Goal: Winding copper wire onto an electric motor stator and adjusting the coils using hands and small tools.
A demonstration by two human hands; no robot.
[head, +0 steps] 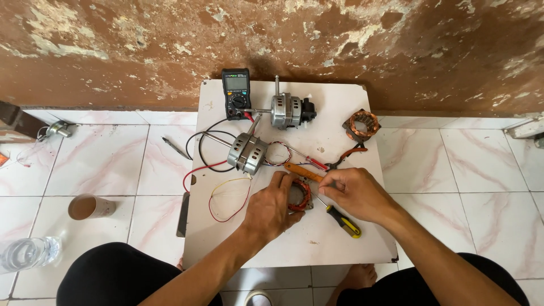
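On a small white table (340,113), my left hand (271,207) grips a motor stator with copper windings (299,195), holding it down on the tabletop. My right hand (354,192) pinches at the stator's upper right edge with thumb and fingers. A yellow-and-black screwdriver (343,220) lies just under my right hand. An orange-handled tool (300,171) lies just above the stator.
Two silver fan motors (247,153) (285,111), a multimeter (236,93) with red and black leads, a second copper-wound stator (361,124), pliers (347,156) and a red screwdriver (309,158) share the table. A cup (90,207) and plastic bottle (25,253) stand on the tiled floor at left.
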